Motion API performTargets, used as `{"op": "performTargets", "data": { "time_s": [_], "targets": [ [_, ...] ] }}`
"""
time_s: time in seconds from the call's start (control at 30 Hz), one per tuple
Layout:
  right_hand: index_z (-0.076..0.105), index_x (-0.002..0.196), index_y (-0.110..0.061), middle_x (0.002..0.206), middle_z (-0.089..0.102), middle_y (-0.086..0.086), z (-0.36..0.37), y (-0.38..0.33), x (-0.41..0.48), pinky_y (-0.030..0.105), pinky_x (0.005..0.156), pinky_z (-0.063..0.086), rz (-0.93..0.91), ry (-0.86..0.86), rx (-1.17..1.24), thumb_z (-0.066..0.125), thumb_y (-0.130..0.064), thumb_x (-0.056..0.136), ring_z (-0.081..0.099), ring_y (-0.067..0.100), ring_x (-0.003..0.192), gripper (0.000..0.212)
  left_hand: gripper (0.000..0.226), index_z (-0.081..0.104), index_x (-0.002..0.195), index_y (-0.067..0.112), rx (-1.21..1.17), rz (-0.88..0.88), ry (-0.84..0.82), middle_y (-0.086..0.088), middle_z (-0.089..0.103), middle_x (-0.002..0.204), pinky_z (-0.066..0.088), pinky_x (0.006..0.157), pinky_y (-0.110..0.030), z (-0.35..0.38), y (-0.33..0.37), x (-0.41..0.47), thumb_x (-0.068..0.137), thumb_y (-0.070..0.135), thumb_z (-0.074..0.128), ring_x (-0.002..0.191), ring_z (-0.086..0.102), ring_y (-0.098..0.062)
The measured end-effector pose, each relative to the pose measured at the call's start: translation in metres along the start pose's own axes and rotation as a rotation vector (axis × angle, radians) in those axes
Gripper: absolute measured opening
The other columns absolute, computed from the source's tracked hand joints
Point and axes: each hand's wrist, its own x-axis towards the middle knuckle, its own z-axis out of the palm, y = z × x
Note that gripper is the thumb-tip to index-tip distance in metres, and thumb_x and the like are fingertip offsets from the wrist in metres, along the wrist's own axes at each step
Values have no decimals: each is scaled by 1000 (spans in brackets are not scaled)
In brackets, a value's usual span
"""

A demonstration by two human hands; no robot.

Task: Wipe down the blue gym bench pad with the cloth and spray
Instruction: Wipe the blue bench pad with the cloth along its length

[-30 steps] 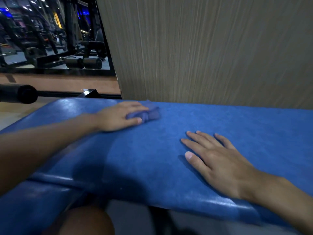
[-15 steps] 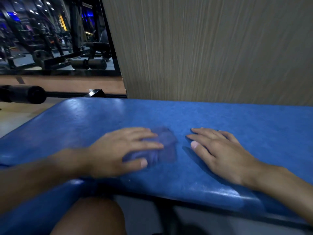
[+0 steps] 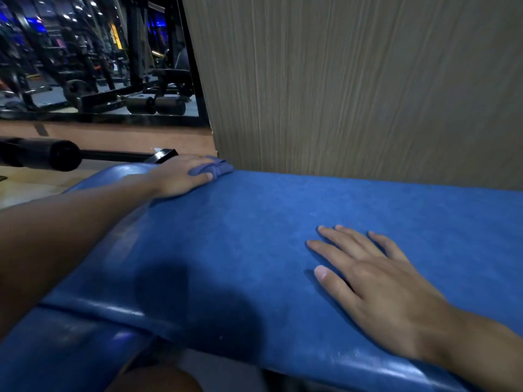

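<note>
Left hand [image 3: 181, 178] presses flat on the cloth [image 3: 223, 168], mostly hiding it; right hand [image 3: 376, 281] lies flat on the pad [image 3: 254, 236].

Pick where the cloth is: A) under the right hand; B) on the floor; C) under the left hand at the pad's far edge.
C: the left hand presses the blue cloth onto the far edge of the blue bench pad; the right hand lies flat, holding nothing.

Left hand [image 3: 178, 179] flat on cloth [image 3: 220, 168]
</note>
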Motion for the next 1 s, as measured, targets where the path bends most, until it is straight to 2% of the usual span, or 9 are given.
{"op": "performTargets", "data": {
  "time_s": [0.1, 0.2, 0.37, 0.47, 0.53, 0.63, 0.77, 0.87, 1.0],
  "targets": [
    [8, 147, -44, 159, -2, -24, -1, -2, 0, 39, 119, -3, 5, -28, 11, -21, -70, 75, -13, -4, 143, 81, 52, 52, 137, 35, -18, -23, 52, 19, 53, 134, 35, 111, -37, 2, 11, -3, 90, 56, 43, 129, 47, -8],
    [8, 147, -44, 159, -4, -23, -6, -5, -1, 38, 119, -4, 23, -45, 12, -12, -67, 80, -13, -2, 144, 74, 47, 55, 132, 35, -33, 42, 51, 15, 57, 127, 37, 105, -34, 6, 43, -35, 91, 54, 45, 124, 50, -11],
    [17, 148, -42, 160, 6, -20, -7, -7, -3, 39, 120, -1, 18, -37, 40, -8, -68, 80, -5, 1, 146, 76, 52, 28, 143, 56, 64, 318, -47, 12, 39, 152, 24, 116, -27, 11, 126, -134, 92, 69, 32, 142, 30, -4],
    [27, 146, -40, 159, 15, -18, -12, -10, 0, 40, 120, 3, 35, -12, 60, 3, -62, 92, 4, 3, 147, 64, 52, 34, 143, 51, 99, 516, -37, 12, 36, 153, 21, 115, -20, 8, 160, -176, 94, 64, 38, 144, 27, -4],
    [28, 146, -38, 158, 18, -18, -14, -17, 5, 40, 120, 5, 16, 16, 68, 2, -62, 87, 6, 3, 146, 69, 52, 36, 143, 47, 106, 557, -64, 11, 35, 153, 25, 113, -20, 5, 161, -177, 94, 62, 43, 143, 29, -6],
    [20, 150, -37, 160, 12, -18, -10, -27, 13, 40, 120, 2, -8, -12, 78, -7, -72, 78, 1, 1, 147, 84, 52, 35, 143, 49, 33, 491, -132, 15, 31, 153, 25, 112, -19, 4, 141, -147, 93, 63, 43, 141, 27, -1],
    [11, 151, -38, 160, -2, -20, -1, -27, 18, 41, 120, -3, -26, -44, 22, -25, -74, 66, -11, 1, 146, 99, 58, 32, 144, 51, 11, 290, -115, 13, 33, 153, 26, 116, -32, 9, 79, -82, 89, 70, 37, 141, 28, -2],
    [5, 150, -41, 159, -6, -23, 1, -25, 18, 40, 120, -5, -26, -28, -7, -31, -73, 64, -16, -3, 143, 99, 62, 42, 143, 41, -17, 139, -41, 10, 45, 145, 30, 115, -43, 3, 19, -28, 89, 70, 37, 135, 39, -10],
    [4, 149, -43, 158, -7, -26, 1, -27, 18, 40, 120, -4, -13, -39, -8, -29, -71, 67, -18, -6, 142, 93, 48, 46, 136, 47, 13, -10, 25, 18, 54, 139, 38, 109, -44, -2, -23, 8, 92, 63, 38, 128, 49, -9]
  ]
}}
